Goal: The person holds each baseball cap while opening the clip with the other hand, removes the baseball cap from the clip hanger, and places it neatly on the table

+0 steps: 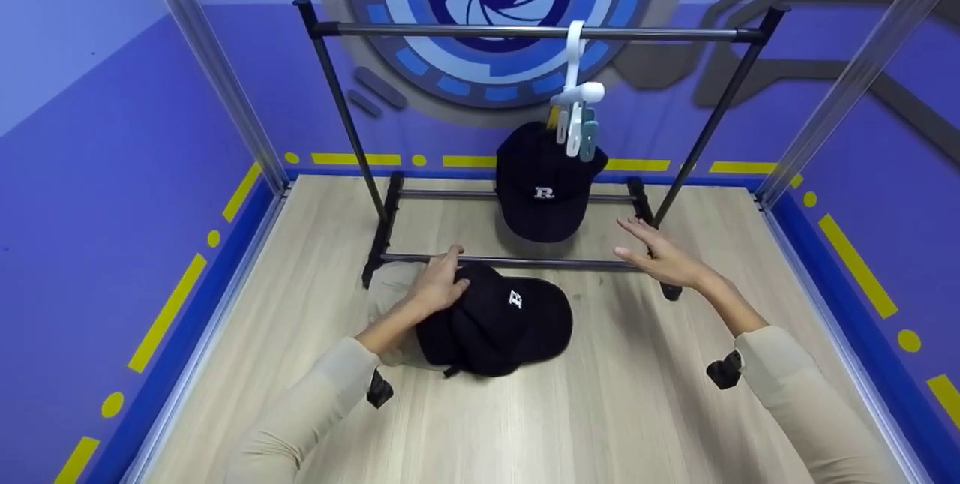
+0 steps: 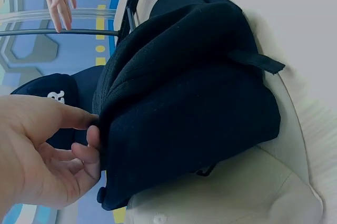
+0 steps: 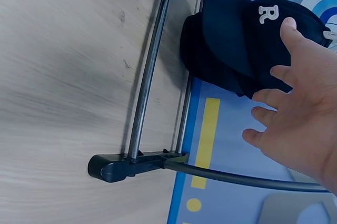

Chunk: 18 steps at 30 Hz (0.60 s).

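The black cap point(image 1: 499, 334) lies on its side of the bench point(image 1: 615, 409) nearest you, just in front of the rack point(image 1: 465, 31). Its brim points to your right, so its long axis runs roughly along the rack's rails, with the white letter facing up. A beige cap point(image 1: 386, 289) sits partly under it, showing on your left near the rack's foot. Beyond the lower front rail point(image 1: 600, 265), a second black cap point(image 1: 534, 161) hangs brim-down from a white hanger point(image 1: 573, 67) with clips point(image 1: 574, 133), its letter facing you; that rail crosses between the two black caps. Your left hand point(image 1: 437, 285) reaches over the back of the lower cap and pinches its edge between thumb and fingers. Your right hand point(image 1: 664, 257) is free, raised with fingers spread, near the rack's right upright point(image 1: 709, 120) and apart from the hanging cap.
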Motion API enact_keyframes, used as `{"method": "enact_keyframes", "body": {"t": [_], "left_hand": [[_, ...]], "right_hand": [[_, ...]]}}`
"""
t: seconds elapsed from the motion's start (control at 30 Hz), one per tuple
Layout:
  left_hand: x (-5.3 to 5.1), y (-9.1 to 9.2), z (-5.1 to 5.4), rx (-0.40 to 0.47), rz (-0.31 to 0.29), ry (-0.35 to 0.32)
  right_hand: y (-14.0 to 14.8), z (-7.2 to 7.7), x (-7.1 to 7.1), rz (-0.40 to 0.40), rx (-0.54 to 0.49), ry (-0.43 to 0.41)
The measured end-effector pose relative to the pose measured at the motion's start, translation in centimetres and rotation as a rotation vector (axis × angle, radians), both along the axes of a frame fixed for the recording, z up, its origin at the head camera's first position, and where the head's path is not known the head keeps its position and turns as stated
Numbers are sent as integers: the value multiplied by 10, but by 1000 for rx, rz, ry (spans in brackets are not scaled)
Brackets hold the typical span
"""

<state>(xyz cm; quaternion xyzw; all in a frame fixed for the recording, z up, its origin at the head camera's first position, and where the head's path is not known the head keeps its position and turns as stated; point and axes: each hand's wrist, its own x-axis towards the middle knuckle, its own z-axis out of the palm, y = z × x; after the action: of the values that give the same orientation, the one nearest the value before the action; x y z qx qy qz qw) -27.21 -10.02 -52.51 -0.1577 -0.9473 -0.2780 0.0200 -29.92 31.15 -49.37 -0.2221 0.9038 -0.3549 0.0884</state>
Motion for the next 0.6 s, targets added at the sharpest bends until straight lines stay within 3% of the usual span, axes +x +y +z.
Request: {"method": "enact_keyframes", "body": {"t": [0.2,0.37,0.6], "left_hand": [[1,-1,1,-50,-28,27],[-1,-2,5,-96,-33,-18],[-15,1,25,-234,-13,-90]], "right_hand": [[3,-2,1,0,3,-2],[4,-4,0,-8,9,-20],[2,-4,0,-6,11,-20]]}}
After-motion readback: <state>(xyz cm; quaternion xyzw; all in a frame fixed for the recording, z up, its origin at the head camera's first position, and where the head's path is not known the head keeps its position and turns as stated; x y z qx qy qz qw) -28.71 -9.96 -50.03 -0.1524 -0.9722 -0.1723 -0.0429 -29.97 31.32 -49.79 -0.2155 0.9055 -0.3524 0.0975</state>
